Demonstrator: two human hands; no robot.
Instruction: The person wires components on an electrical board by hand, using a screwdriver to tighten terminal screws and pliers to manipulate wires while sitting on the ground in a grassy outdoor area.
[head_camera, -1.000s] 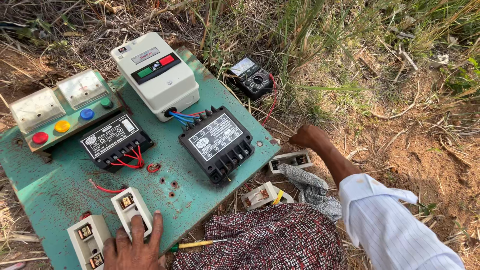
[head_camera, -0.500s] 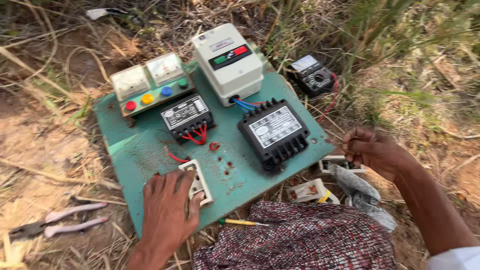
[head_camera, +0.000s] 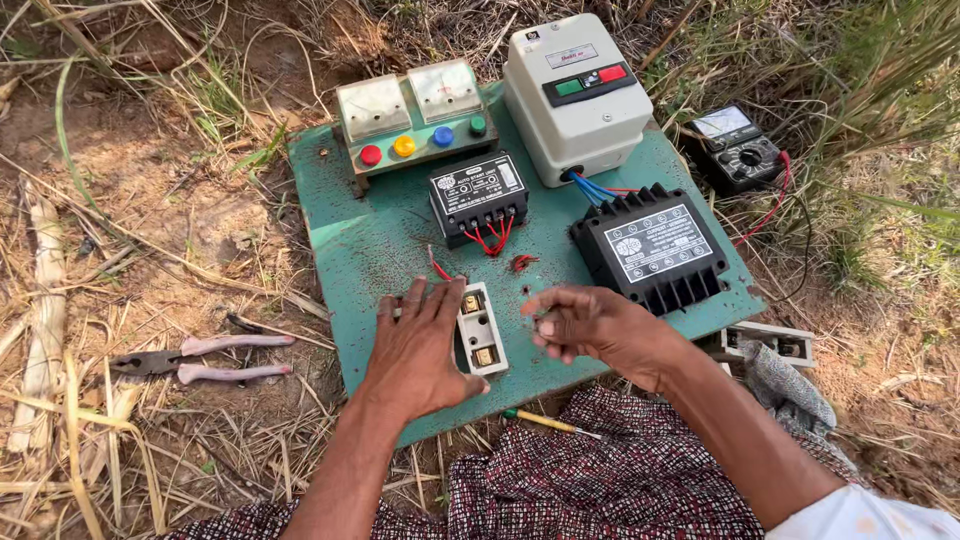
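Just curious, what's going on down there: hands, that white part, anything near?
Left hand flat on white fuse block, open. Right hand above green board, fingers curled, contents unclear. Pliers lie on ground, left.

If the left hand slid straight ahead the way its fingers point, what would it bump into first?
Probably the small black relay box with red wires. The left hand lies flat on the green panel, fingers pointing up the board towards it.

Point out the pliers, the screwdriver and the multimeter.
pliers (head_camera: 205, 358), head view, on the pale handles.
screwdriver (head_camera: 548, 422), head view, on the yellow shaft.
multimeter (head_camera: 738, 150), head view, on its black body.
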